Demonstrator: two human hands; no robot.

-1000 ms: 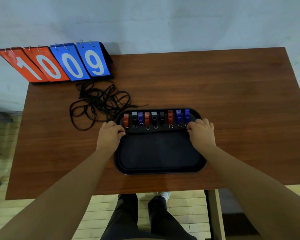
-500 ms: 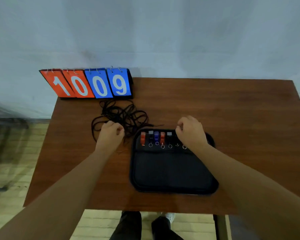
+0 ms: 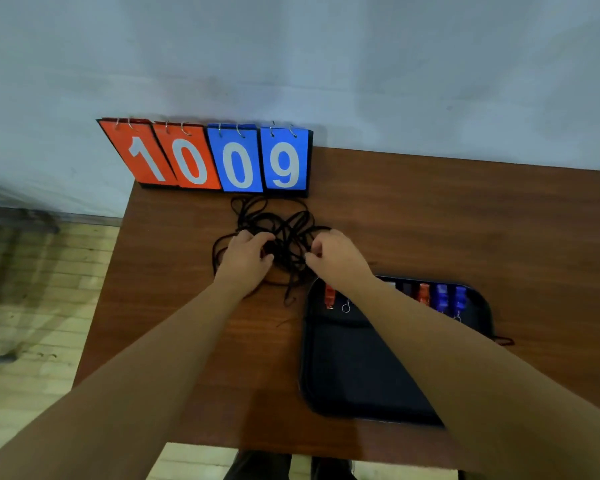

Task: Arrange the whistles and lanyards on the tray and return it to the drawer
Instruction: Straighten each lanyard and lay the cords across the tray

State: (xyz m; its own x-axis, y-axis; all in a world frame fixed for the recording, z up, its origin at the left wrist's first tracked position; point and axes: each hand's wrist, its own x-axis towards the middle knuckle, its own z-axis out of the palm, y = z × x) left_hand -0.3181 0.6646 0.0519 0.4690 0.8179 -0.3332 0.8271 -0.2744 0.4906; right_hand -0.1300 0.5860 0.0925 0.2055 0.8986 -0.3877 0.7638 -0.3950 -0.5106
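A loose tangle of black lanyards [image 3: 278, 237] lies on a brown wooden table [image 3: 430, 209], just in front of a flip scoreboard [image 3: 208, 157] reading 1009 and just beyond the far left corner of a black tray [image 3: 361, 375]. Both of the person's hands are in the heap: the left hand [image 3: 245, 259] is curled with its fingers closed into the left side of the cords, while the right hand [image 3: 338, 258] pinches at the right side with thumb and forefinger drawn together; exactly which strand either one holds cannot be told from the knot of loops. One cord end trails toward the tray's near left edge. Along the tray's far rim stands a row of whistles [image 3: 440, 299] in orange, black and blue, each with a small metal ring, part of the row hidden under the right forearm; a stray length of cord shows past the tray's right edge. The cords look thin, limp and very light, likely to snag on one another and drag the whole pile if pulled hard. The safer hold would seem to be a single loop or free end, lifted slowly while the other hand pins the rest, so one lanyard can be teased out at a time
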